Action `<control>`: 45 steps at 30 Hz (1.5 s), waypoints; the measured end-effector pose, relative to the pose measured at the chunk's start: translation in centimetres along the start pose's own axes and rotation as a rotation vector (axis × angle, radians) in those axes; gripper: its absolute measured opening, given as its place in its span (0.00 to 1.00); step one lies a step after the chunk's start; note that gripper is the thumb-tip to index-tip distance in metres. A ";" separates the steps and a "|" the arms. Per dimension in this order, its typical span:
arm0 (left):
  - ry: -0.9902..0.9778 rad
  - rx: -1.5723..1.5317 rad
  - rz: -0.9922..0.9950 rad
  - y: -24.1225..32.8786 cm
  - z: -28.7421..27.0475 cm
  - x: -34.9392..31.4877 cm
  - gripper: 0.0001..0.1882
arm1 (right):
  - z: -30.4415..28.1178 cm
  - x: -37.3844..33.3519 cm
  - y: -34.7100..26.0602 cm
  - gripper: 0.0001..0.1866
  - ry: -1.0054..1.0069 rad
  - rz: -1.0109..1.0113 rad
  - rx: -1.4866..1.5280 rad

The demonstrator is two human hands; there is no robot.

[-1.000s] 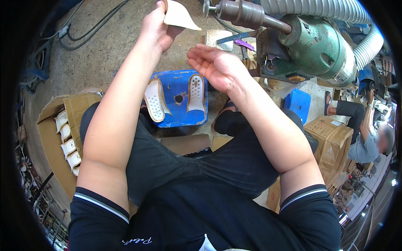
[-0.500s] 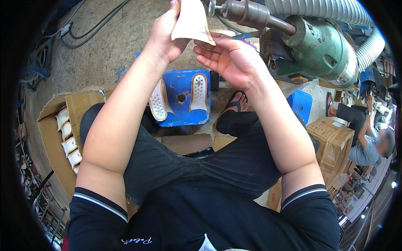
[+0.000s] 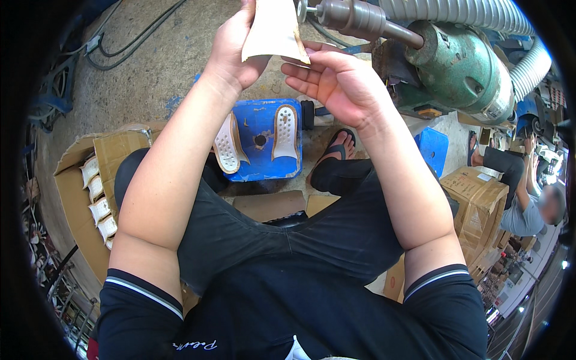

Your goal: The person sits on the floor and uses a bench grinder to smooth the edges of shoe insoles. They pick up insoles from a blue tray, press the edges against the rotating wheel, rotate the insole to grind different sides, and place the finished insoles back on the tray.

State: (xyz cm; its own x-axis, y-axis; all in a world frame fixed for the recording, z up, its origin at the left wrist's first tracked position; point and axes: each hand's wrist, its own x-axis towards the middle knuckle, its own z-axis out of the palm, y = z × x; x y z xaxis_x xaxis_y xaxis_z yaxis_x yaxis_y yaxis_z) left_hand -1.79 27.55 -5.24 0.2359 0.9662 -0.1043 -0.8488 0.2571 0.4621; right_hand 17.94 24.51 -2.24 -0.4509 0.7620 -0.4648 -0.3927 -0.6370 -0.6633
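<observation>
A white curved shell with a rough tan edge (image 3: 273,33) is held up at the top of the view, its upper end cut off by the frame. My left hand (image 3: 233,53) grips it along its left side, fingers partly hidden behind. At its lower right corner my right hand (image 3: 341,84) steadies it between thumb and forefinger, the other fingers loosely bent below. Close to the shell's right edge is the small wheel (image 3: 303,11) of a brown spindle (image 3: 354,19) on a green motor (image 3: 459,72). Whether wheel and shell touch, I cannot tell.
On a blue stool (image 3: 255,165) between my knees lie two white pieces, one on the left (image 3: 227,147) and one on the right (image 3: 285,133), both with small round marks. An open cardboard box (image 3: 78,198) at left holds several more. Grey hose (image 3: 456,11) runs above the motor; another person (image 3: 522,213) sits far right.
The shell has shifted slightly left, its right edge turning a little. My right hand has moved slightly right and down, still at the shell's corner.
</observation>
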 end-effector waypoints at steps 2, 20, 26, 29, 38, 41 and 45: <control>0.002 0.015 -0.008 0.0 0.1 0.0 0.27 | 0.1 0.0 -0.1 0.20 -0.001 -0.002 -0.009; -0.001 -0.006 -0.023 0.0 0.1 -0.6 0.29 | 0.0 -0.1 0.1 0.16 0.038 -0.025 -0.116; 0.042 -0.003 -0.026 -0.1 0.3 -0.6 0.28 | -0.2 0.0 0.1 0.16 0.039 -0.053 -0.163; 0.099 -0.008 -0.024 -0.4 0.0 -0.5 0.26 | -0.1 0.0 0.1 0.19 0.048 -0.061 -0.189; 0.124 -0.003 -0.156 -1.1 -0.5 -0.7 0.24 | 0.4 -0.4 -0.4 0.26 0.060 -0.103 -0.782; 0.171 -0.071 -0.181 -0.5 -0.7 -0.9 0.22 | 0.2 -0.1 -0.3 0.24 0.093 -0.126 -1.097; 0.226 0.064 -0.113 -0.2 -1.3 -1.9 0.23 | -0.2 0.1 0.2 0.23 0.081 -0.172 -1.162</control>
State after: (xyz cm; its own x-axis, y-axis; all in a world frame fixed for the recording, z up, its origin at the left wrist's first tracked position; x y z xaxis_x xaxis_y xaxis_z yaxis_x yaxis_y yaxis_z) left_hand -2.67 25.67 -6.26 0.2096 0.9133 -0.3492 -0.7895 0.3688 0.4907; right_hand 17.95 24.45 -2.52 -0.3943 0.8597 -0.3248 0.5418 -0.0680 -0.8378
